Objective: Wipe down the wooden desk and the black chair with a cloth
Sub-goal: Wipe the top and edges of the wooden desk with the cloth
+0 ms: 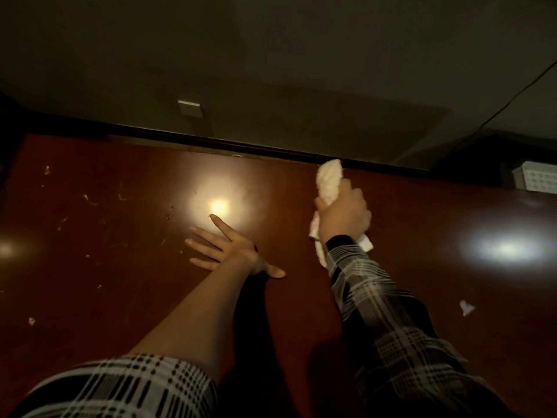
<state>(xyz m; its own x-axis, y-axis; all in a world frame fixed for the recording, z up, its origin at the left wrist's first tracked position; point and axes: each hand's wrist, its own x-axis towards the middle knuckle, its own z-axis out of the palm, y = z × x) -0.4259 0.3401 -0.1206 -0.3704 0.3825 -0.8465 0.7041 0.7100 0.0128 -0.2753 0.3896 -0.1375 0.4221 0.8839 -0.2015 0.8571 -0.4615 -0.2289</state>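
My right hand (343,215) has a clenched grip on the cloth (329,182), fingers curled round its middle. The cloth is bunched into a pale roll whose long axis runs from about 11 o'clock to 5 o'clock: its thick upper end points up toward 11 o'clock and reaches the far edge of the bench (120,267), right against the dark strip along the wall (271,55), while its thin tail trails down past my wrist toward 5 o'clock, lying beside my plaid sleeve (376,312). A small white corner of it pokes out on the 3 o'clock side of my wrist.

My left hand (229,248) has a released grip: the palm lies flat on the bench with the fingers spread, pointing toward 10 and 11 o'clock, and the thumb sticks out toward 4 o'clock. It rests near the cloth hand, at its 8 o'clock, the two apart.

The bench top is glossy red-brown wood. A bright warm glare (219,205) sits just at 12 o'clock of my left fingertips, and a whiter one (506,248) lies at 3 o'clock of my right wrist. Pale crumbs and scuffs (90,200) scatter over the 9 o'clock side. A small white scrap (466,308) lies at 4 o'clock. A wall plate (190,108) sits above the far edge. No container shows on the bench that I can make out.
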